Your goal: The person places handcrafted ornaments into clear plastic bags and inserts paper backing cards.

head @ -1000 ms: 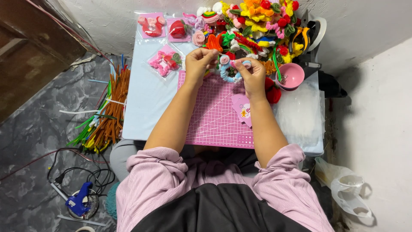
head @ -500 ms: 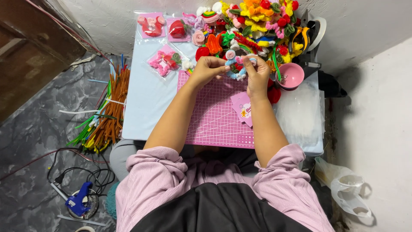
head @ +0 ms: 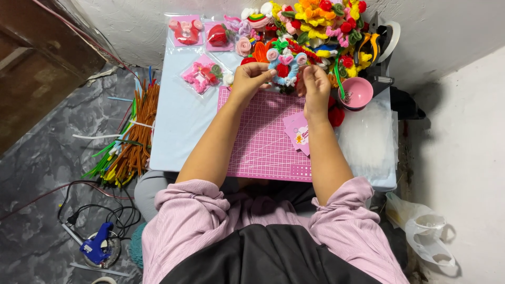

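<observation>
Both of my hands hold a small pipe-cleaner wreath [head: 284, 67], light blue and white with pink rosettes and a red centre, at the far edge of a pink cutting mat [head: 263, 142]. My left hand [head: 250, 78] grips its left side. My right hand [head: 314, 87] pinches its right side. Behind the wreath lies a heap of colourful pipe-cleaner flowers [head: 315, 21].
A pale blue table [head: 179, 121] carries bagged pink and red craft pieces [head: 201, 74], a pink bowl [head: 356, 92], pink cards [head: 298, 134] and clear bags [head: 368, 137]. Orange and green pipe cleaners [head: 129, 142] lie on the floor at left, with a blue glue gun [head: 97, 248].
Both hands have lifted the wreath slightly away from the mat toward the flower heap and turned it between the fingers.
</observation>
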